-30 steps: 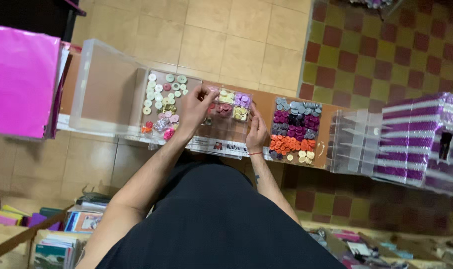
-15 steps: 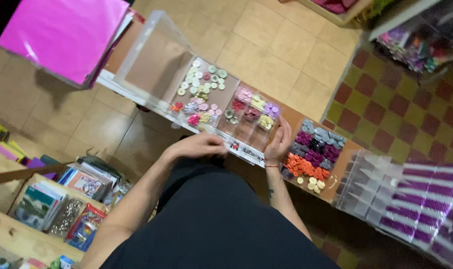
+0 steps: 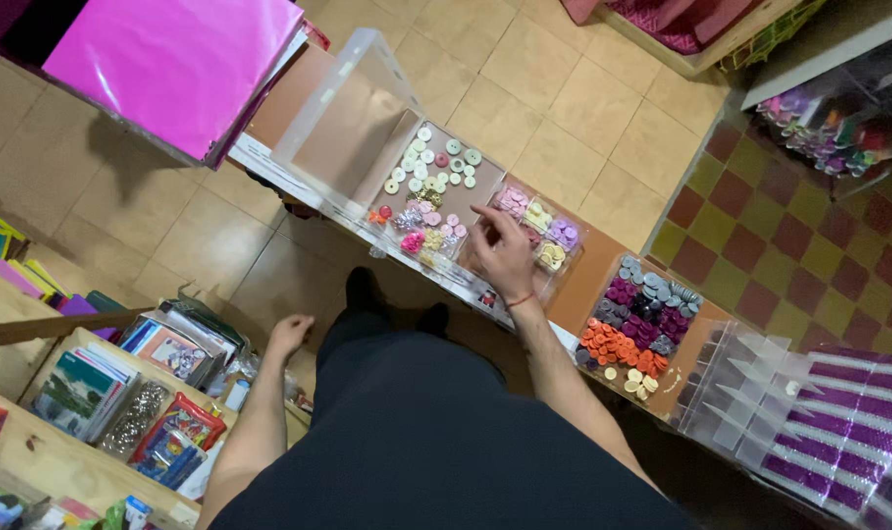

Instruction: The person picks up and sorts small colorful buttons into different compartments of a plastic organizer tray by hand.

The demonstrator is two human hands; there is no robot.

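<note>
Under the right hand (image 3: pixel 505 260), loosely curled fingers (image 3: pixel 487 218) rest on the button tray (image 3: pixel 436 201), gripping nothing.

Clear compartment box (image 3: pixel 436 201) of pastel buttons lies open on the bench.

open lid (image 3: pixel 343 123) blocks left, floor (image 3: pixel 564 98) beyond

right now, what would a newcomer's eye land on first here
Probably the glossy magenta sheets at top left, the brightest patch in view. Next, the clear compartment box of buttons on the narrow counter, where the right hand rests on its small pastel compartments, and the second box of purple, grey and orange buttons further right. The left hand hangs low, holding nothing.
</note>
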